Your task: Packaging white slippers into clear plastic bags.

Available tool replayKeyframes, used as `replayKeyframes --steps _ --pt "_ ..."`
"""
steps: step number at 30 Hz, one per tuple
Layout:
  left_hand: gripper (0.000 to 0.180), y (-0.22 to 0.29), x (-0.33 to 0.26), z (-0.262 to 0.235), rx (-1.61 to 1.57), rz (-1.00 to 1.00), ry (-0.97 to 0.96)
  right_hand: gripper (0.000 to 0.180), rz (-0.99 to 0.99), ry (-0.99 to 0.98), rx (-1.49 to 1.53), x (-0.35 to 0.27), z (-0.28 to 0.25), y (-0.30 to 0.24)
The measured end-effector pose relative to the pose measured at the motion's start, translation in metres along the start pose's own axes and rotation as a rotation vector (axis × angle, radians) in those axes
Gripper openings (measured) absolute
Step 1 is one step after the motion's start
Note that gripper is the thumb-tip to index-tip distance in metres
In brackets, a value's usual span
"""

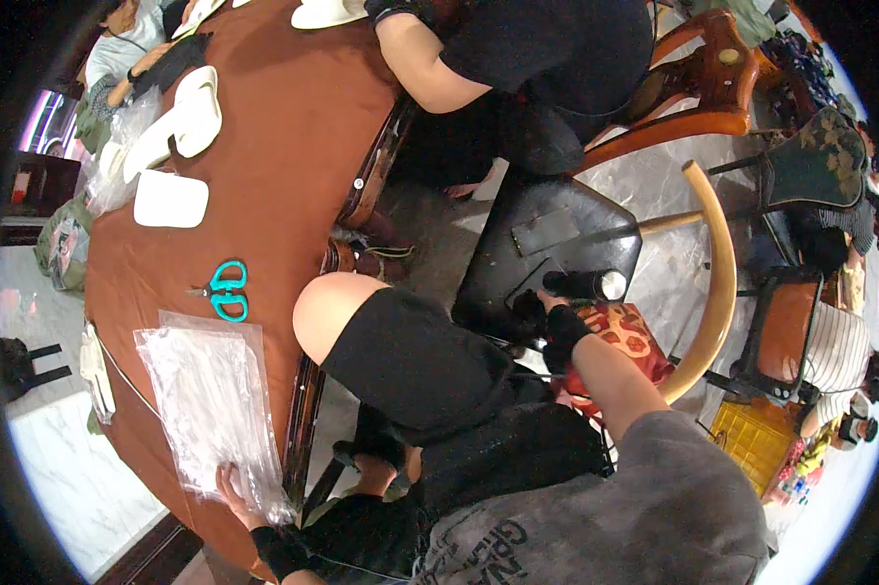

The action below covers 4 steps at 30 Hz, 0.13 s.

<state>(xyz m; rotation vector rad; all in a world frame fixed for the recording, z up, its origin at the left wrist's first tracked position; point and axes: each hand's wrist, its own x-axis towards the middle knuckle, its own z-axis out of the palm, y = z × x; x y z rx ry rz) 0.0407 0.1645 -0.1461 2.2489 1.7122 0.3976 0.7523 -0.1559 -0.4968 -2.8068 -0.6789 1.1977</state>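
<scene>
My left hand (233, 492), with a black band at the wrist, lies on the near end of a stack of clear plastic bags (210, 400) on the brown-covered table. Its fingers look stretched out over the plastic. Reaching down to the right, my right hand (550, 300) is over the black chair seat (493, 244), beside a black bottle-like cylinder (576, 285) with a pale end. A dark object lies by its fingers, and whether they grip it is unclear. Beyond the bags rest scissors (229, 291) with teal handles.
Farther along the table (264, 146) are a white rounded square (171, 199) and white slipper-shaped pieces (196, 112). A dark flat phone-like rectangle (545, 230) is on the chair seat. A co-worker's arm (425, 63) and another person (128, 58) are at the table's far side.
</scene>
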Motion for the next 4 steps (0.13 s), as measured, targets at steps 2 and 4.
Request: replayKeyframes --steps 2,4 --pt "0.054 -0.025 -0.03 -0.055 0.167 -0.092 -0.102 0.073 0.471 -0.084 0.421 -0.067 -0.042 -0.157" --pt "0.068 -0.038 -0.002 -0.062 0.263 -0.118 -0.366 0.084 0.784 -0.158 0.412 -0.046 -0.049 -0.151"
